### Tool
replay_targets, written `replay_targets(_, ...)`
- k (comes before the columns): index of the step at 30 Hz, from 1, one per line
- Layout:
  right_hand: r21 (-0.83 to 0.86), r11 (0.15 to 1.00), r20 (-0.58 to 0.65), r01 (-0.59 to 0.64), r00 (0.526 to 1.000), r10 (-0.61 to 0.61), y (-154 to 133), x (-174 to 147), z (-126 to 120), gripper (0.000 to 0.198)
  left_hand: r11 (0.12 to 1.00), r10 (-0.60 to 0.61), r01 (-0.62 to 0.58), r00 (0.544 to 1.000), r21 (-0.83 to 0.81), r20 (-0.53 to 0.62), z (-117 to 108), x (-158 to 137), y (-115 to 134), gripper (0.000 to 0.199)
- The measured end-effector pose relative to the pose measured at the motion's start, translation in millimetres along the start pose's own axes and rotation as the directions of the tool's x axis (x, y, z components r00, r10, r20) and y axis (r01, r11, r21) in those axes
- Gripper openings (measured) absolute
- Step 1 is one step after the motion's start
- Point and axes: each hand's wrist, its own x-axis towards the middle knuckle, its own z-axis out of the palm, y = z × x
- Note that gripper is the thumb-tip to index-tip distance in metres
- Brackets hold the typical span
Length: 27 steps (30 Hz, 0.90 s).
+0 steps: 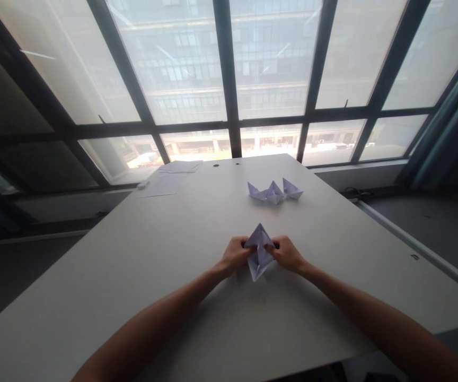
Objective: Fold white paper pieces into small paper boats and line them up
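A folded white paper boat (pixel 259 241) is held between my two hands over the near part of the table, one point turned away from me and the other toward me. My left hand (pixel 236 254) grips its left side, the thumb pressed into the fold. From the other side my right hand (pixel 288 253) pinches the right edge, thumb also on the inner folds. The fingers beneath the paper are hidden. Beyond my hands, a small group of folded paper boats (pixel 274 193) stands on the table.
The white table (pixel 165 254) stretches away toward large framed windows (pixel 193 69). Flat paper sheets (pixel 161 184) lie at its far left. Two small dark spots mark the far end. A blue curtain (pixel 447 127) hangs at the right, with dark cables (pixel 354 193) below the window ledge.
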Motion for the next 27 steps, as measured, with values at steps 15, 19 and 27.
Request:
replay_targets(15, 0.008, 0.979, 0.198, -0.203, 0.96, 0.197, -1, 13, -12, 0.023, 0.983, -0.181, 0.182, 0.98, -0.009, 0.085, -18, 0, 15, 0.021)
replay_targets(19, 0.029, 0.961, 0.248, -0.274, 0.934, 0.258, -13, 35, -10, 0.024, 0.969, -0.246, 0.243, 0.961, 0.036, 0.13, -37, 10, 18, 0.028)
replay_targets(27, 0.046, 0.931, 0.18, -0.363, 0.919, 0.35, -2, 63, -3, 0.034, 0.932, -0.357, 0.361, 0.93, 0.03, -0.091, -98, 92, 8, 0.019)
